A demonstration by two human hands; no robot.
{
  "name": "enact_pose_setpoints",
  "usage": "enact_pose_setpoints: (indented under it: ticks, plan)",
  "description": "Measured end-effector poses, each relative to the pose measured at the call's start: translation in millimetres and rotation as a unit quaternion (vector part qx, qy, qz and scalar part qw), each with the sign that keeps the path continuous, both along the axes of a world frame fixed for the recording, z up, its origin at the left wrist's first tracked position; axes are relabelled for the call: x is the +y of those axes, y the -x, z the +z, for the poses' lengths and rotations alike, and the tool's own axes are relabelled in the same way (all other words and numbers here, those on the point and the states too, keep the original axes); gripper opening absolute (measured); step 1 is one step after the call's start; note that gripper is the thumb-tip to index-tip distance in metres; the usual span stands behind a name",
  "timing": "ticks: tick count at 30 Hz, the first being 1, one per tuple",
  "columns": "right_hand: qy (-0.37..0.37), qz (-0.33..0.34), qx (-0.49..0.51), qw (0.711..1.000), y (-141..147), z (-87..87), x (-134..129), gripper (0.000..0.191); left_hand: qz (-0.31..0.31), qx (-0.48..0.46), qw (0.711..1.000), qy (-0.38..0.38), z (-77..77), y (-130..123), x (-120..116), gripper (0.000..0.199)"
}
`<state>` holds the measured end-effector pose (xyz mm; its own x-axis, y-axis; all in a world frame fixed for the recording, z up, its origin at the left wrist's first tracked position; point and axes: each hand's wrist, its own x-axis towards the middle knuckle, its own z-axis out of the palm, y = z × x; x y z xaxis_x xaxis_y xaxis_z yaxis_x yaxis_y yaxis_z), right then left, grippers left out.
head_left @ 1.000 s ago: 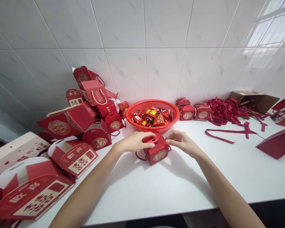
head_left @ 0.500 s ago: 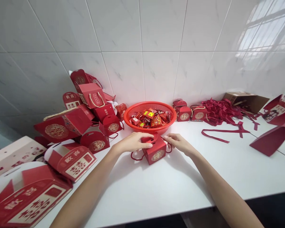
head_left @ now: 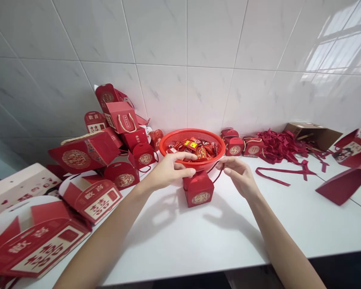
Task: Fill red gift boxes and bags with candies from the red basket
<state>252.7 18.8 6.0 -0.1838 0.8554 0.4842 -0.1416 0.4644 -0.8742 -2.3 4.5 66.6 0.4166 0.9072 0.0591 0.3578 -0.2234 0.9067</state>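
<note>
A small red gift box (head_left: 199,193) with a gold round emblem stands upright on the white table in front of me. My right hand (head_left: 236,172) pinches its dark red cord handle (head_left: 218,175), drawn up and out to the right of the box. Over the box's upper left hovers my left hand (head_left: 171,170), thumb and fingers apart, with nothing visible between them. Just behind the box sits a red plastic basket (head_left: 220,151) holding wrapped sweets (head_left: 200,149).
Red gift boxes (head_left: 75,157) of several sizes are piled at the left. Against the wall at right are small finished-looking boxes (head_left: 234,147), a heap of dark red ribbon (head_left: 278,145) and a cardboard box (head_left: 327,138). A folded red piece (head_left: 339,185) lies far right.
My right hand has lifted the cord up and to the right. My left hand has risen off the box top and spread its fingers. The view has shifted slightly.
</note>
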Motion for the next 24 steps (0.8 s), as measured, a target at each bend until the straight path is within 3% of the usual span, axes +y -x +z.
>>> enact_pose_setpoints:
  ticks: [3,7,11,15,20,24]
  plan:
    - [-0.020,-0.005,-0.042,0.999,4.6,1.0,-5.4,0.029,-0.042,-0.097,0.994,-0.013,7.6,-3.1,-7.8,0.060]
    - [-0.084,-0.024,-0.087,0.992,15.3,1.3,-13.2,0.024,-0.115,-0.134,0.984,-0.012,4.3,-15.2,-18.6,0.061]
    - [-0.131,-0.036,-0.126,0.983,29.7,-5.3,-18.8,0.020,-0.155,-0.067,0.981,-0.098,-0.2,-27.1,-29.0,0.051]
    - [-0.120,-0.060,-0.103,0.985,35.0,-9.4,-19.9,0.020,-0.160,0.003,0.970,-0.184,-1.3,-30.4,-33.8,0.051]
    - [-0.075,-0.178,-0.013,0.981,16.2,-0.6,-12.1,0.023,-0.133,-0.053,0.965,-0.218,-0.1,-26.3,-31.4,0.038]
    - [-0.056,-0.303,0.061,0.950,-13.6,2.9,9.7,0.027,-0.168,-0.071,0.963,-0.200,0.2,-28.5,-32.4,0.020]
